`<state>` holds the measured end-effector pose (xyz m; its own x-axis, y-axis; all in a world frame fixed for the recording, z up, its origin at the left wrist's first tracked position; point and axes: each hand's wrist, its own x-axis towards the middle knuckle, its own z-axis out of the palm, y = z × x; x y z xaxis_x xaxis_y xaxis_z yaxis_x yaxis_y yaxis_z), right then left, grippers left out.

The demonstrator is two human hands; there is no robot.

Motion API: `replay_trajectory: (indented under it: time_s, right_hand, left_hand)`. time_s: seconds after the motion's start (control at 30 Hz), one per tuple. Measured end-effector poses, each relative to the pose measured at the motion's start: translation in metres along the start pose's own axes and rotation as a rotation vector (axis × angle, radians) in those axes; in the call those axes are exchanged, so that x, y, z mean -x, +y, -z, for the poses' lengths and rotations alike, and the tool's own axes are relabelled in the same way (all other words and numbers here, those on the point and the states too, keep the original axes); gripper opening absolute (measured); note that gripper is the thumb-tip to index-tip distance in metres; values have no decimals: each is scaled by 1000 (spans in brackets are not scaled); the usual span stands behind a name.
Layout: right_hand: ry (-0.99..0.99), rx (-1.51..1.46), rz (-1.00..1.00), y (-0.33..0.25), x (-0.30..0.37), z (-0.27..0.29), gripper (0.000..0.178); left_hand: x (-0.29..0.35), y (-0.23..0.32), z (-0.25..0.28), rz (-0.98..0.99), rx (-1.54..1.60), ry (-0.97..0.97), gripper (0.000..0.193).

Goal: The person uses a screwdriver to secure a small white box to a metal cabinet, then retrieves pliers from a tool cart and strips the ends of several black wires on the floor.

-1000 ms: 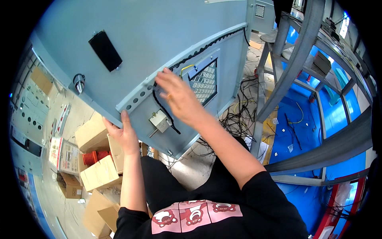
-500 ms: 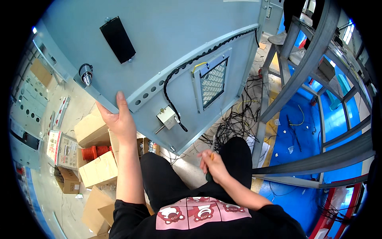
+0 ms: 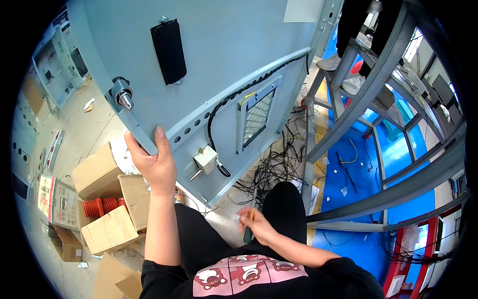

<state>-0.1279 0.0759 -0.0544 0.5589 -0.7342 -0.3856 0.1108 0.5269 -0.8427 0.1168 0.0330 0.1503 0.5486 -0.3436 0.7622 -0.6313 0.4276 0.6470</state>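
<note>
My left hand grips the near left edge of a large grey-blue metal cabinet door, thumb on the inner face. Close above it on that edge is a metal lock cylinder; farther up sits a black oblong plate. A black-wrapped wire harness runs along the door's rib down to a small white switch box. Beside the box is a mesh vent window. Over my lap, apart from the door, my right hand is closed around a screwdriver with a green and orange handle.
Open cardboard boxes, one with red ribbed insulators, stand at my left. Tangled black wires lie on the floor ahead. A grey steel frame rises at the right over blue flooring; a person's shoes are beyond.
The door has swung slightly, its held edge shifting nearer, with my left hand still on it. My view has turned left. The right hand keeps the screwdriver, slightly lower.
</note>
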Motion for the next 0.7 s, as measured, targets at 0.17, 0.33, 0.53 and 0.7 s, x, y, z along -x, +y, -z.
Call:
replay_trajectory:
  time_s: [0.17,0.33,0.53,0.7]
  right_hand:
    - [-319,145,-292,13,23,-25,25]
    - [-415,464,-201,15,21,-23,25]
    - [-5,742,524,-60,35,-5,25]
    - [201,402,510,-152,65,-14,17]
  left_hand:
    - [-3,0,1,-16,24,32,21]
    - [3,-23,-1,23,45,35,34]
    - [7,-15,-1,98,121,7,28]
    - [3,-10,0,-22,20,26,26]
